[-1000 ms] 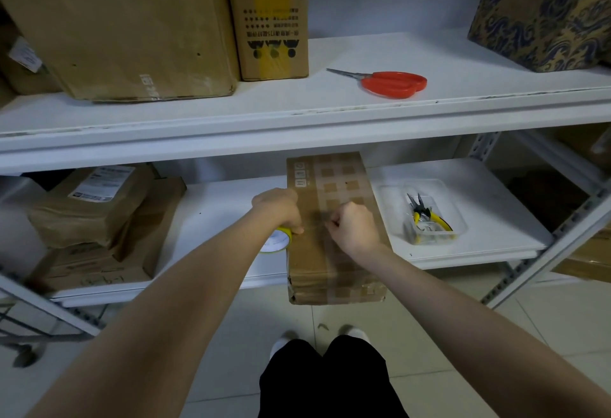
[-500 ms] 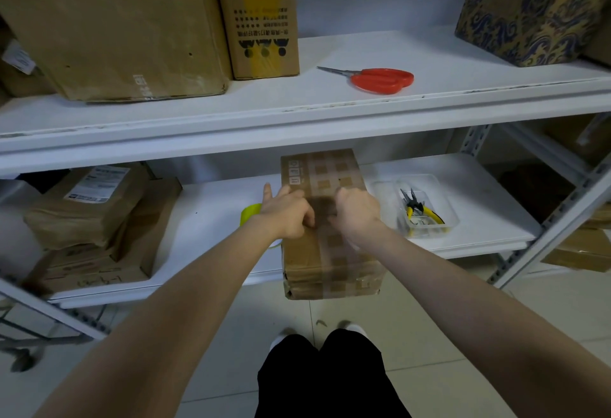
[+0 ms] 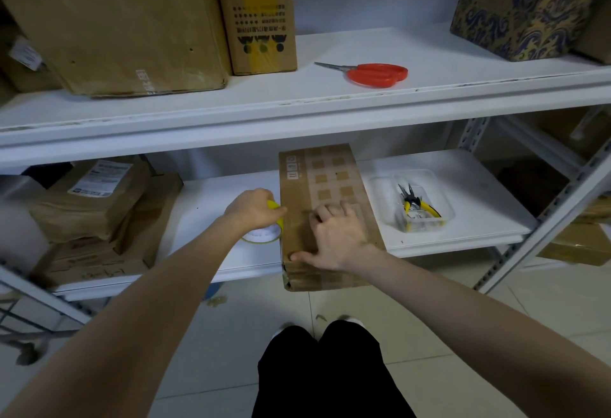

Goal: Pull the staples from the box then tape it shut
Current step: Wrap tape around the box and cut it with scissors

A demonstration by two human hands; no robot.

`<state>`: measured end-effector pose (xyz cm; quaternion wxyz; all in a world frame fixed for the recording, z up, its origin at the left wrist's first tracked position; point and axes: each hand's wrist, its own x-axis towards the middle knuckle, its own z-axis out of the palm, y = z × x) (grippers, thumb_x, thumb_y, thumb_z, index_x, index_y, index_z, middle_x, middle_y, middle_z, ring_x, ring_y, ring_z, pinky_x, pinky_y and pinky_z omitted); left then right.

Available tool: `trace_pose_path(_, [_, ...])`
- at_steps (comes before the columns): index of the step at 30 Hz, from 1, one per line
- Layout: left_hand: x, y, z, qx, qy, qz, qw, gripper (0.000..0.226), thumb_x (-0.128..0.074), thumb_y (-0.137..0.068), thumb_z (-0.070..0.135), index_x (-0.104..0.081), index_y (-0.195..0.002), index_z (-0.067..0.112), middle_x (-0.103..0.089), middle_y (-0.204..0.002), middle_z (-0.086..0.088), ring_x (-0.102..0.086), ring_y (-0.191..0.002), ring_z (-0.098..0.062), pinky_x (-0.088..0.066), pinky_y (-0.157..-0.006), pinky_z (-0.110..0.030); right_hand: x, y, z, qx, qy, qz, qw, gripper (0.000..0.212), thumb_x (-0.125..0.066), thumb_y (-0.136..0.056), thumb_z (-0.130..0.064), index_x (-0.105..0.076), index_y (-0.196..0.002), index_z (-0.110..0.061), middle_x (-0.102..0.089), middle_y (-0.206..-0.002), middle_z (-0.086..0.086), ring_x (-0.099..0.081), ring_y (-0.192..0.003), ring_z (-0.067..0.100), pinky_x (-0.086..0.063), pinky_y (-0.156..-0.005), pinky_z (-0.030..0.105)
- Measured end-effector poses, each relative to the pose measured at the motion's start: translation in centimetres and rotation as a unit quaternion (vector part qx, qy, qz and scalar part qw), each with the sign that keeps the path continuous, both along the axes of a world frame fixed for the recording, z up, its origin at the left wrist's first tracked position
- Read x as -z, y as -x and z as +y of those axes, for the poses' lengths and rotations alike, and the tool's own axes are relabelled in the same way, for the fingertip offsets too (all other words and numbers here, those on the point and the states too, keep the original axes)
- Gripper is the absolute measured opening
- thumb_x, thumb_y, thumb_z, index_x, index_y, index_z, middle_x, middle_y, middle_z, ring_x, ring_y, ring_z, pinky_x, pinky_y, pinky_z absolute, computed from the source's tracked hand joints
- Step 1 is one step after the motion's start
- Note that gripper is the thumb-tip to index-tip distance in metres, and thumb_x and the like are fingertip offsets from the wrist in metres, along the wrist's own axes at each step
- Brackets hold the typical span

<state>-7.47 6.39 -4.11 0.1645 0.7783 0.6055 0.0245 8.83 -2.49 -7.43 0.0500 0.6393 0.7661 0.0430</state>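
Note:
A long brown cardboard box (image 3: 325,179) lies on the lower white shelf (image 3: 211,199), its near end hanging over the front edge. My left hand (image 3: 253,209) grips a yellow-rimmed roll of tape (image 3: 264,235) right at the box's left side. My right hand (image 3: 337,236) lies spread on the box top, fingers pressing down and thumb stretched toward the near left edge. Yellow-handled pliers (image 3: 415,204) lie in a clear plastic tray (image 3: 446,199) to the right of the box.
Red scissors (image 3: 377,74) lie on the upper shelf (image 3: 297,110), beside two cardboard boxes (image 3: 261,21) and a patterned box (image 3: 525,4). Brown parcels (image 3: 92,206) are stacked at the lower left. A metal upright (image 3: 542,216) slants at the right. Tiled floor lies below.
My left hand has moved off the box top to its left side with the tape roll. My right hand has opened from a curled grip and now presses flat on the box.

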Motion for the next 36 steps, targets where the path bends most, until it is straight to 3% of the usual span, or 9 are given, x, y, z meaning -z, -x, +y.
trace_pose_path(3, [0.0, 0.2, -0.3, -0.001, 0.02, -0.005, 1.0, 0.02, -0.055, -0.084, 0.04, -0.058, -0.079, 0.022, -0.062, -0.097, -0.005, -0.056, -0.095, -0.027, -0.043, -0.076, -0.03, 0.2, 1.2, -0.7, 0.012, 0.022, -0.001, 1.0, 0.116, -0.029, -0.069, -0.09, -0.032, -0.144, -0.002, -0.036, -0.146, 0.017, -0.029, -0.137, 0.03, -0.007, -0.113, 0.054])
trace_pose_path(6, [-0.3, 0.2, -0.5, 0.0, 0.039, -0.001, 0.999, 0.02, -0.052, -0.085, 0.035, -0.059, -0.08, 0.017, -0.062, -0.095, -0.006, -0.054, -0.091, -0.026, -0.041, -0.074, -0.03, 0.4, 3.3, -1.1, 0.042, 0.057, -0.009, 0.997, 0.122, -0.029, -0.071, -0.089, -0.017, -0.148, 0.005, -0.018, -0.155, 0.026, -0.015, -0.145, 0.035, -0.004, -0.116, 0.056])
trace_pose_path(11, [-0.5, 0.3, -0.7, -0.02, 0.05, -0.02, 0.998, 0.019, -0.061, -0.081, 0.031, -0.059, -0.068, 0.019, -0.062, -0.081, -0.005, -0.057, -0.086, -0.026, -0.042, -0.07, -0.028, 0.6, 4.0, -0.5, 0.063, 0.044, 0.011, 0.997, 0.103, -0.047, -0.081, -0.067, -0.02, -0.146, 0.007, -0.018, -0.154, 0.028, -0.018, -0.144, 0.035, -0.003, -0.116, 0.053])
trace_pose_path(17, [-0.3, -0.9, -1.3, -0.028, 0.072, 0.006, 0.997, 0.029, -0.064, -0.079, 0.04, -0.058, -0.065, 0.015, -0.059, -0.079, -0.004, -0.055, -0.078, -0.022, -0.043, -0.067, -0.029, -0.2, 1.6, 0.5, 0.001, 0.045, -0.021, 0.999, 0.099, -0.046, -0.079, -0.07, -0.029, -0.146, 0.001, -0.028, -0.153, 0.02, -0.025, -0.142, 0.03, -0.004, -0.117, 0.054])
trace_pose_path(23, [1.1, -1.0, -2.1, -0.025, 0.121, 0.028, 0.992, 0.031, -0.058, -0.086, 0.027, -0.061, -0.114, 0.013, -0.061, -0.11, -0.005, -0.057, -0.099, -0.024, -0.042, -0.077, -0.027, -0.9, 1.6, 1.1, -0.02, 0.085, -0.07, 0.994, 0.097, -0.039, -0.084, -0.07, -0.023, -0.148, 0.001, -0.022, -0.156, 0.019, -0.019, -0.145, 0.03, -0.001, -0.117, 0.051])
trace_pose_path(29, [5.0, -0.5, -2.3, -0.028, 0.199, -0.112, 0.973, 0.051, -0.062, -0.088, 0.029, -0.05, -0.134, 0.012, -0.053, -0.136, -0.007, -0.051, -0.122, -0.027, -0.041, -0.106, -0.038, -1.1, -1.1, 2.2, -0.057, 0.122, -0.04, 0.99, 0.096, -0.047, -0.082, -0.064, -0.009, -0.153, -0.01, -0.007, -0.161, 0.003, -0.01, -0.148, 0.019, 0.004, -0.117, 0.054])
trace_pose_path(31, [5.2, -0.3, -2.5, -0.051, 0.181, -0.155, 0.97, 0.05, -0.067, -0.081, 0.038, -0.058, -0.123, 0.012, -0.059, -0.128, -0.008, -0.054, -0.117, -0.025, -0.043, -0.103, -0.039, -1.3, -1.3, 2.6, -0.054, 0.127, -0.024, 0.99, 0.095, -0.048, -0.083, -0.062, -0.009, -0.153, -0.013, -0.006, -0.162, 0.0, -0.009, -0.148, 0.016, 0.005, -0.115, 0.055])
trace_pose_path(33, [4.9, 0.0, -3.0, -0.097, 0.172, -0.196, 0.961, 0.029, -0.069, -0.082, 0.033, -0.065, -0.102, 0.012, -0.063, -0.114, -0.01, -0.056, -0.107, -0.022, -0.045, -0.098, -0.035, -1.5, -1.1, 3.0, -0.047, 0.142, -0.005, 0.989, 0.094, -0.051, -0.083, -0.059, -0.008, -0.153, -0.014, -0.004, -0.162, 0.0, -0.009, -0.148, 0.017, 0.005, -0.115, 0.055])
trace_pose_path(36, [5.2, 0.5, -3.2, -0.13, 0.185, -0.269, 0.936, 0.019, -0.07, -0.085, 0.017, -0.064, -0.101, 0.009, -0.059, -0.101, -0.008, -0.055, -0.092, -0.017, -0.046, -0.083, -0.028, -2.2, -0.5, 3.4, -0.002, 0.197, 0.043, 0.98, 0.091, -0.053, -0.083, -0.053, -0.011, -0.153, -0.012, -0.007, -0.161, 0.002, -0.013, -0.147, 0.023, 0.001, -0.116, 0.053])
